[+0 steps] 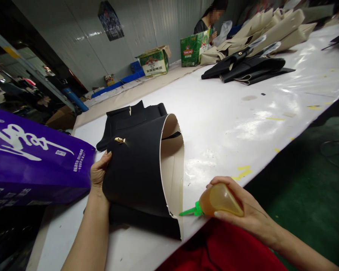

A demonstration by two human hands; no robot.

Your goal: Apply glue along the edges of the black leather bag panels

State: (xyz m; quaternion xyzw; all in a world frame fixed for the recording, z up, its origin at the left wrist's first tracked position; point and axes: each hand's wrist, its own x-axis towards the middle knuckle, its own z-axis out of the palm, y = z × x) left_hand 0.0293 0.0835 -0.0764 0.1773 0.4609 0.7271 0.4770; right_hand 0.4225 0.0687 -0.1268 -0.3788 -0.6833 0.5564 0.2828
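Observation:
A black leather panel [135, 173] with a cream underside and a small gold clasp lies curled on the white table [228, 120]. My left hand [99, 174] grips its left edge, thumb on top, fingers tucked under. My right hand [243, 210] is wrapped round an amber glue bottle [219, 200]. The bottle's green nozzle [189, 212] touches the cream edge at the panel's lower right corner. More black pieces lie stacked under and behind the panel.
A purple bag [31, 165] stands at the left. Black and cream panels [251, 64] are piled at the far end. Cardboard boxes [155, 62] sit there, and another person [209, 22] works behind them. My red clothing [223, 248] is at the table's near edge.

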